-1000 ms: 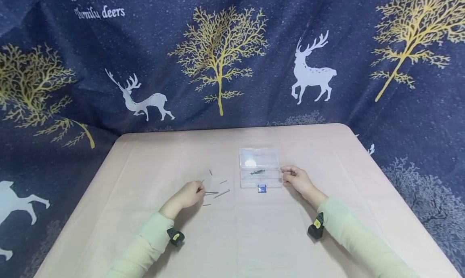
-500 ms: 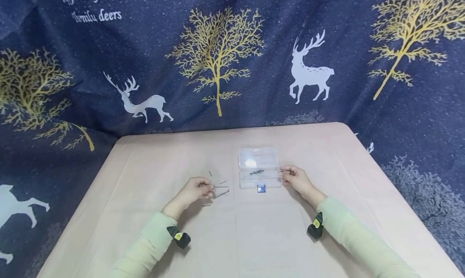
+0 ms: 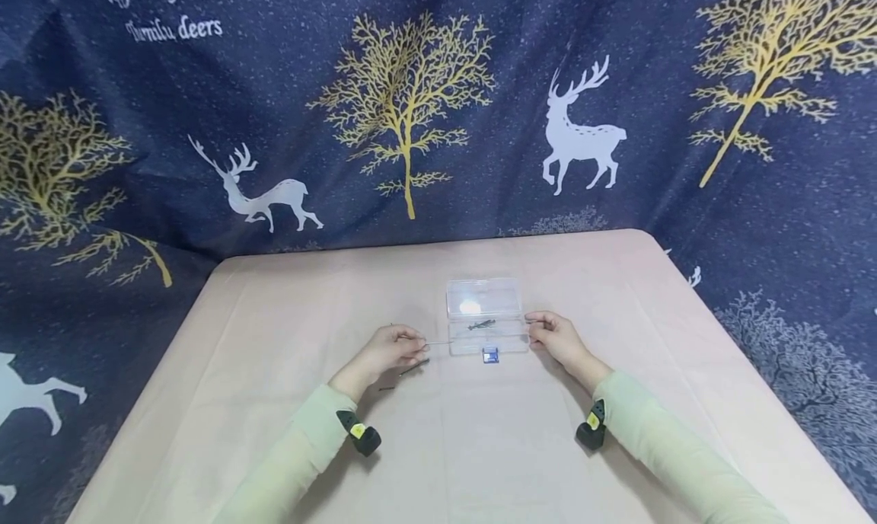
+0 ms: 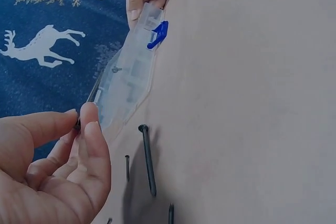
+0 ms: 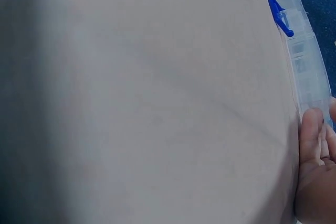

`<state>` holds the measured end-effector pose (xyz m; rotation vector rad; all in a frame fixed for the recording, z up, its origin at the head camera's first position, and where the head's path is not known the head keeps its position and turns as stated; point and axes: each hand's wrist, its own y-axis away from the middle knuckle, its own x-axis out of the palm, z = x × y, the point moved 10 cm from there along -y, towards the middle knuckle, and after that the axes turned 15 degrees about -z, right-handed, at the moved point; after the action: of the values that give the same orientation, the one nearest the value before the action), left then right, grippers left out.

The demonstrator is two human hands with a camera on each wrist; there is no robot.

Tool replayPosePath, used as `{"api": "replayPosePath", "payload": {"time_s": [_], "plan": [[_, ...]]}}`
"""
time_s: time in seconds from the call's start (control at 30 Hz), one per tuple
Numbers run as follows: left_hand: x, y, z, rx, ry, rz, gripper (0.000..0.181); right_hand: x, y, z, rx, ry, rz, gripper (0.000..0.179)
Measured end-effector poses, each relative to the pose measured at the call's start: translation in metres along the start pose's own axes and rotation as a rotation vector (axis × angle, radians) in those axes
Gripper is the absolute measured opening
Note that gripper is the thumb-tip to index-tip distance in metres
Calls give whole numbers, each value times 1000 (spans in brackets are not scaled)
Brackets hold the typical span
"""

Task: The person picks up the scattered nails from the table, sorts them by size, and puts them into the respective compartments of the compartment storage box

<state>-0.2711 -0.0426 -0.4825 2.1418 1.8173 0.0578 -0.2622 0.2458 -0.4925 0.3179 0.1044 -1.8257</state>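
My left hand (image 3: 387,354) pinches a long nail (image 4: 94,88) between thumb and fingers. Its shank points right, reaching the left end of a clear plastic box (image 3: 469,349) in the head view. The box lies with its lid (image 3: 485,295) raised back and a blue latch (image 3: 490,355) at the front. A few dark nails (image 3: 482,324) lie inside. At the box's right end, my right hand (image 3: 556,343) grips the wall with thumb and fingers. Below my left hand, a thick nail (image 4: 148,161) and a thinner, shorter nail (image 4: 127,169) lie on the table.
Another nail (image 4: 171,214) shows at the bottom edge of the left wrist view. A pale cloth covers the table (image 3: 534,448). Behind its far edge hangs a dark blue curtain (image 3: 274,90) printed with deer and trees.
My left hand has picked up a long nail from the loose ones and carried it right, to the box's left end. My right hand has stayed at the box.
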Motion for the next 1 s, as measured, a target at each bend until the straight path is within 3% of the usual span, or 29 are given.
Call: {"api": "replayPosePath", "payload": {"time_s": [0.37,0.6,1.0], "plan": [[19,-19,5,-24,-16,14,24,0,-2,-5,7,8,-6,37],[26,-25,0,-20,-63,-5,25,0,-3,-3,-6,11,1,37],[35,-30,-8,-26,-64,8,24,0,-4,-3,-3,17,-10,36]]}}
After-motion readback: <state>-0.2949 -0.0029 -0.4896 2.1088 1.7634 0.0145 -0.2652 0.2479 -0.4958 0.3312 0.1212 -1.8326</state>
